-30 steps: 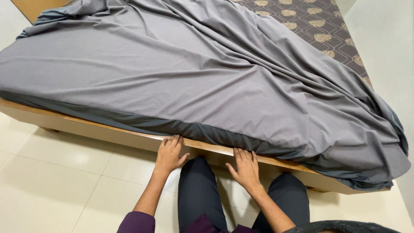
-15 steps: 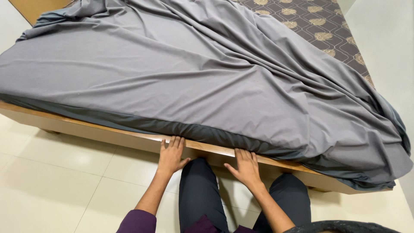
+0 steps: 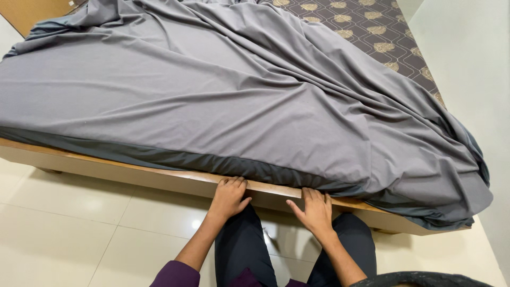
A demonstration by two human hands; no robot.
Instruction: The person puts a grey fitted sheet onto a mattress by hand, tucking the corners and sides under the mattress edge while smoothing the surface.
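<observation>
Both hands, left hand (image 3: 228, 197) and right hand (image 3: 315, 211), have slid rightward along the wooden bed frame (image 3: 133, 175), fingers flat, tucked under the grey sheet (image 3: 223, 101) edge.

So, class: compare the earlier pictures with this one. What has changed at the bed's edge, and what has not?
Both hands slid rightward along the wooden bed frame: left hand, right hand. They still rest flat on it, nothing in either grip. The grey sheet lies rumpled as before.
</observation>
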